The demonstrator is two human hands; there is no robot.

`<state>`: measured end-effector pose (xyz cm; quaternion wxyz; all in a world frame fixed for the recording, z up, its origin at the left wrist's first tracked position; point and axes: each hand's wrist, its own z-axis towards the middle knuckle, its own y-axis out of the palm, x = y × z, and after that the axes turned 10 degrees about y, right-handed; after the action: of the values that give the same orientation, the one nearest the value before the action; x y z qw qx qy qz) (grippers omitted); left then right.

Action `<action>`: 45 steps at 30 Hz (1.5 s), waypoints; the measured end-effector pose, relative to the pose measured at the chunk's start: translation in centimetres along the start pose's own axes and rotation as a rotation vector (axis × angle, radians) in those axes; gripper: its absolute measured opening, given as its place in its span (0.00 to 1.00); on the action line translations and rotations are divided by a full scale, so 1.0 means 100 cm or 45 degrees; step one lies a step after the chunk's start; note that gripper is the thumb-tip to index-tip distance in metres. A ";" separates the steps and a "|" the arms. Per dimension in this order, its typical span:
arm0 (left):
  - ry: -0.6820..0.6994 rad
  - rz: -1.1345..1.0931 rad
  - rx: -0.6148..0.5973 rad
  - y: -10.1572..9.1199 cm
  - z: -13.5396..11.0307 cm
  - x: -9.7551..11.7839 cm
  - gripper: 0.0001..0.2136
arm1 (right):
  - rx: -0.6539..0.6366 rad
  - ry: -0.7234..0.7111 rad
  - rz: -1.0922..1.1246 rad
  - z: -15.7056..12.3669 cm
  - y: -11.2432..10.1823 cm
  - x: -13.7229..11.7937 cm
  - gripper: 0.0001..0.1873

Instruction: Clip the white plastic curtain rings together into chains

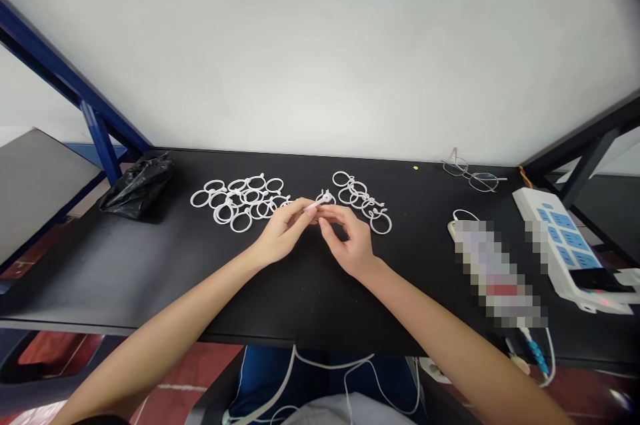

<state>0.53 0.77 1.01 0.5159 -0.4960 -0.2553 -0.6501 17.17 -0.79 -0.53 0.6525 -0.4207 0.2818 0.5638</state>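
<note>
Over the middle of the black table, my left hand (286, 230) and my right hand (351, 241) meet at the fingertips. Both pinch a white curtain ring (327, 197); its small eyelet part shows above the fingers, while the rest is largely hidden. To the left of my hands lies a loose pile of white curtain rings (242, 221), overlapping one another. Beyond my right hand, a smaller group of similar rings (381, 223) lies in a slanting row, each with a little eyelet.
A crumpled black plastic bag (137, 186) lies at the far left of the table (125, 271). On the right are eyeglasses (470, 175), a blurred phone (495, 271) with a charging cable, and a white power strip (560, 238). A pale wall (320, 65) rises behind.
</note>
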 end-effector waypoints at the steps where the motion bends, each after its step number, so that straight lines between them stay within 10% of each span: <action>1: -0.002 0.005 0.012 0.000 0.000 0.000 0.14 | 0.006 0.040 0.027 0.000 0.000 0.001 0.15; 15: 0.138 0.383 -0.268 -0.002 -0.004 0.008 0.18 | 0.011 0.228 -0.016 0.005 -0.004 -0.001 0.09; 27: 0.393 0.539 0.028 0.007 -0.012 0.001 0.07 | 0.014 0.247 0.154 0.000 0.000 -0.004 0.09; 36: 0.222 0.648 -0.284 0.002 -0.009 0.004 0.13 | -0.049 0.119 0.065 -0.003 0.002 -0.005 0.08; 45: 0.419 0.810 -0.334 -0.001 -0.009 0.005 0.17 | -0.097 0.009 -0.234 -0.003 -0.002 0.002 0.16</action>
<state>0.12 -0.15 1.12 0.6584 -0.5011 0.0831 -0.5555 17.44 -0.97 -0.80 0.6839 -0.4712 0.2226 0.5106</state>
